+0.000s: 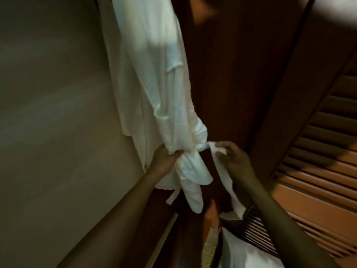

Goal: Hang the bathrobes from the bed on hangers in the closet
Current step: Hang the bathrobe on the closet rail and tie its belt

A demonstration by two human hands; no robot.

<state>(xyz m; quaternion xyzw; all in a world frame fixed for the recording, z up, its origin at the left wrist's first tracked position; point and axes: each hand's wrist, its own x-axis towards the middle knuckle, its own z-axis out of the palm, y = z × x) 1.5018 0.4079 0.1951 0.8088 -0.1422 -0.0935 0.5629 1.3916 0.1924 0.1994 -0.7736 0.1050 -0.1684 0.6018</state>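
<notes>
Fingers: left hand [166,159] clenched on bunched bathrobe [154,78] | right hand [232,161] pinching belt [226,180] | robe hangs from frame top to centre, long axis vertical, left hand nearer

I see the white bathrobe [154,78] hanging down inside the dark wooden closet [231,84]; whatever it hangs from sits above my view. Low in the picture, a strip of patterned floor [209,246] shows, too blurred to tell what lies there.
</notes>
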